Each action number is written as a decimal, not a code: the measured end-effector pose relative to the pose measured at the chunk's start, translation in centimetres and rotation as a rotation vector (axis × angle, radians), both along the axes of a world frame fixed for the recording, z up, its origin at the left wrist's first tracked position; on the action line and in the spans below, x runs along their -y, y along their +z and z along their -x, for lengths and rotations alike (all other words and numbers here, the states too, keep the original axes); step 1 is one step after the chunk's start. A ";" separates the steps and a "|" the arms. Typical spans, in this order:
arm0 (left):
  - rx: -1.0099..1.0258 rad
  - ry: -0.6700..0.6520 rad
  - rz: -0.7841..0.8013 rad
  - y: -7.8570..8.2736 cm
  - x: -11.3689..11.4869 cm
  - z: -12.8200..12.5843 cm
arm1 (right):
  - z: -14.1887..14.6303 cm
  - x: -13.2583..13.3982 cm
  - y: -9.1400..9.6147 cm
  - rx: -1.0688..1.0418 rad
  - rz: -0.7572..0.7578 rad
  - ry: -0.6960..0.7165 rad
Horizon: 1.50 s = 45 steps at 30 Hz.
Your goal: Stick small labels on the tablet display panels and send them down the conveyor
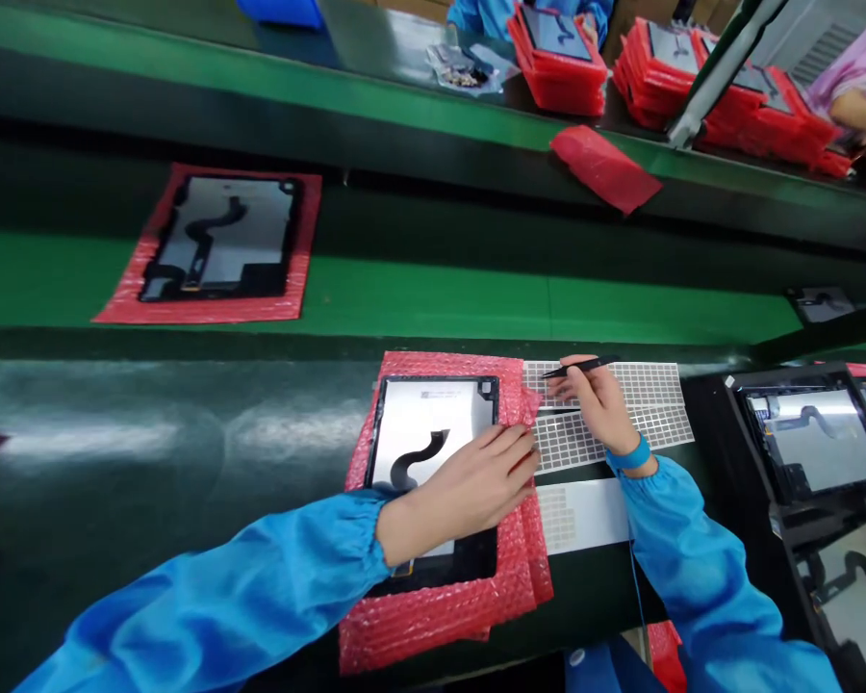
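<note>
My left hand [480, 481] reaches across a tablet screen panel [422, 409] with a black flex cable. Its fingers are slightly bent and apart, with the tips by the right edge of the red bubble wrap [440, 630] stacked under the panel. Nothing shows in its grasp. My right hand [602, 404], with a blue wrist strap, is closed on black tweezers [581, 367]. Their tip points left over an upper sheet of small gridded stickers [653, 385]. A second gridded sheet [570, 441] lies just below, and a partly used white sheet [596, 515] is nearer me.
Another panel [249, 241] lies on red wrap on the green belt [419, 298]. Black trays [772, 500] with panels stand at right. Red-wrapped stacks [559, 72] sit on the shelf ahead, where a loose red sheet [606, 168] overhangs. People work beyond the shelf.
</note>
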State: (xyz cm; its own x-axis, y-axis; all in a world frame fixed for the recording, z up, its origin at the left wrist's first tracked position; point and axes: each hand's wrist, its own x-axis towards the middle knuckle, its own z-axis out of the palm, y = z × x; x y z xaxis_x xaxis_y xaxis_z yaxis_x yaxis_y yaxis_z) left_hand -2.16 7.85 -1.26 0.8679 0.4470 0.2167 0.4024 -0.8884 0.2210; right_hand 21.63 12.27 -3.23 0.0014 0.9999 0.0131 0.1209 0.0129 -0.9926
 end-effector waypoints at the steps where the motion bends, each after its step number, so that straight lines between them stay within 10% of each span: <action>1: -0.001 0.004 0.002 0.1 0.0 0.3 | 0.2 -0.4 -0.3 -0.013 0.006 -0.004; 35: -0.099 0.183 -0.020 -0.4 -0.1 0.7 | 1.1 -0.6 0.7 0.007 0.215 0.027; 45: 0.000 0.141 0.077 4.4 5.2 3.0 | 3.1 1.5 3.3 -0.069 0.171 0.080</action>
